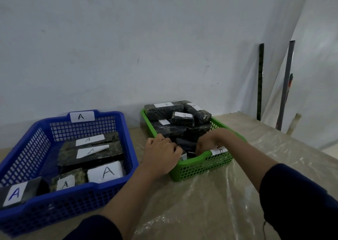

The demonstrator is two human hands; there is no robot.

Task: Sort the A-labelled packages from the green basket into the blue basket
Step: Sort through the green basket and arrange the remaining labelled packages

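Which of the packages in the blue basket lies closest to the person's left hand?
The white-wrapped package marked A, at the blue basket's near right corner; the other A packages, dark-wrapped, lie farther from the left hand.

One head-worn view, looking forward and down, close over both hands, the wall [128, 48] rising just beyond them.

Blue lattice basket [126, 141] with a white tag; green lattice basket [203, 166]. Black, marbled packages [164, 110], white labels. Beige table [265, 135] under clear plastic. Dark navy sleeves [300, 203]. Pale grey wall [146, 38].
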